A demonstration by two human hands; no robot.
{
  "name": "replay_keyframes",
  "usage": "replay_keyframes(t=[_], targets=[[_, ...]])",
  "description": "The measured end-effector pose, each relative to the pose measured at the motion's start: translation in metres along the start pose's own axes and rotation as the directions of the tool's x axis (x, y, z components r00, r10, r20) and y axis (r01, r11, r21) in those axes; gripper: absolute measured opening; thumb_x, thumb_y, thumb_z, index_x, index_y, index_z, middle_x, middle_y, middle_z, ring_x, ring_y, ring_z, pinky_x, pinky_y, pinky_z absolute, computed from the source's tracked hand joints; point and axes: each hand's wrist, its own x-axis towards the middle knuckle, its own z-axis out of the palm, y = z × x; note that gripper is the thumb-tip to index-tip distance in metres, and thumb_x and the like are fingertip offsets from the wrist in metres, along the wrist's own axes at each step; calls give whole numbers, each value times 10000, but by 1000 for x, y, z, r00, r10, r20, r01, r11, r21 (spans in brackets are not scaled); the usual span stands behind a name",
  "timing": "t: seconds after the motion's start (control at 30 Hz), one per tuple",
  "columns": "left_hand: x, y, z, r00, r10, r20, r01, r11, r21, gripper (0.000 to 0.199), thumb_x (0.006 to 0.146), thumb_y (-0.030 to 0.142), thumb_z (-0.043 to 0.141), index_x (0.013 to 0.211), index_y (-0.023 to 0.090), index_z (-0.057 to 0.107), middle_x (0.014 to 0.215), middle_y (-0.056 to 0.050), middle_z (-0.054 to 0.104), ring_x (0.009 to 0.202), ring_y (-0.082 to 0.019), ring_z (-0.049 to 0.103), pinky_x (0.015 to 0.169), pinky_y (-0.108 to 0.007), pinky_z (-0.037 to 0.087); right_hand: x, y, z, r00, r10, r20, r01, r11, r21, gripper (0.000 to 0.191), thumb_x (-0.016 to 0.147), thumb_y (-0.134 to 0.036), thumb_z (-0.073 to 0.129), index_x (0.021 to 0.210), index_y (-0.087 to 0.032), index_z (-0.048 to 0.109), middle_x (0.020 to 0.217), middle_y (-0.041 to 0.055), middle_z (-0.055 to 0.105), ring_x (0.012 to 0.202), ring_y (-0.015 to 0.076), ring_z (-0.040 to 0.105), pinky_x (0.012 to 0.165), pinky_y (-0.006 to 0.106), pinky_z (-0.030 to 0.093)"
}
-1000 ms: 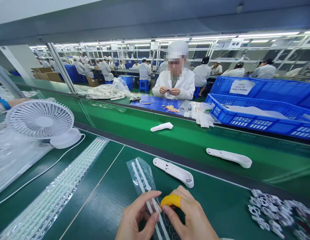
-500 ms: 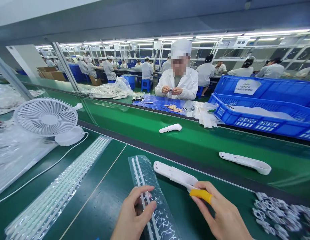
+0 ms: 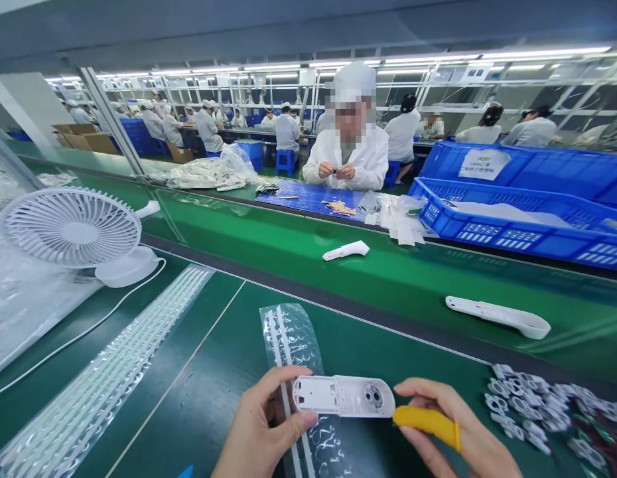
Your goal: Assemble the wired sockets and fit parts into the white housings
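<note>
A long white plastic housing is held level, hollow side up, with a dark round recess near its right end. My left hand pinches its left end between thumb and fingers. At the right end is my right hand, fingers apart, one of them in a yellow finger cot. Its fingertips are close to the housing's edge; whether they touch it I cannot tell. Beneath the housing and my left hand lies a clear plastic sheet with white strips and rows of curved clear pieces, partly hidden.
Small grey-white ring-shaped parts are heaped at right. Two more housings, a near one and a far one, lie on the green belt. At left are a white fan and a strip-filled sheet. A co-worker sits opposite.
The housing has come toward me and turned level, into my left hand's grip. My right hand has moved slightly right and its fingers have spread. The view has shifted slightly.
</note>
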Motion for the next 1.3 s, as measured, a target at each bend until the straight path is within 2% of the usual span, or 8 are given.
replay_keyframes(t=[0.17, 0.23, 0.43, 0.57, 0.7, 1.0, 1.2, 1.3], targets=[[0, -6, 1, 1000, 4, 30, -7, 995, 101, 303, 628, 300, 701, 920, 230, 661, 855, -36, 635, 739, -228, 561, 650, -296, 433, 9, -2, 6, 995, 50, -82, -55, 996, -64, 64, 785, -278, 538, 788, -227, 577, 927, 76, 604, 790, 180, 617, 639, 273, 551], [0, -5, 1, 999, 5, 31, -8, 993, 114, 305, 623, 300, 696, 918, 233, 659, 862, -39, 637, 733, -227, 560, 645, -295, 429, 12, -5, 9, 996, 56, -66, -61, 996, -68, 116, 799, -267, 498, 737, -225, 588, 907, 77, 627, 800, 189, 628, 635, 282, 559], [-2, 2, 3, 1000, -3, 13, 1, 988, 154, 294, 619, 316, 694, 901, 236, 673, 893, -53, 620, 759, -248, 559, 667, -322, 438, 15, -6, 4, 995, -27, 100, 43, 986, -164, 306, 737, -103, 380, 873, -231, 622, 1066, 74, 616, 960, 196, 595, 720, 313, 555], [-3, 4, 3, 1000, -17, 4, 16, 984, 175, 305, 623, 343, 694, 911, 245, 674, 907, -61, 615, 773, -258, 562, 685, -338, 445, 13, -4, 2, 985, -132, 110, 164, 917, -364, 340, 759, -92, 342, 876, -210, 638, 1050, 81, 631, 935, 208, 603, 655, 314, 567], [-5, 6, 3, 1000, 18, -5, -17, 981, 194, 284, 633, 324, 693, 906, 250, 680, 903, -57, 624, 773, -253, 573, 666, -319, 449, 13, -5, 1, 983, -166, 80, 184, 869, -460, 368, 762, -72, 329, 996, -139, 606, 980, 88, 660, 870, 193, 624, 610, 271, 563], [-6, 8, 5, 1000, 20, -14, -17, 979, 203, 270, 623, 297, 697, 889, 251, 689, 883, -52, 634, 764, -244, 574, 658, -301, 444, 13, -5, 1, 973, -196, 117, 228, 866, -444, 401, 732, -34, 318, 875, -224, 641, 1024, 57, 654, 902, 198, 616, 637, 295, 544], [-6, 8, 5, 1000, -6, -16, 9, 977, 213, 294, 623, 329, 690, 907, 257, 684, 882, -57, 626, 774, -257, 562, 674, -319, 435, 11, -1, -2, 990, -141, 23, 138, 899, -415, 441, 696, -15, 319, 1043, -167, 545, 980, 75, 660, 849, 181, 639, 586, 268, 557], [-6, 8, 5, 1000, 1, -13, 2, 976, 218, 299, 625, 339, 687, 911, 250, 681, 885, -61, 628, 773, -256, 562, 674, -321, 439, 9, -1, -5, 989, -150, 17, 146, 926, -348, 358, 755, -69, 327, 1040, -179, 514, 1006, 83, 643, 889, 175, 627, 638, 271, 561]])
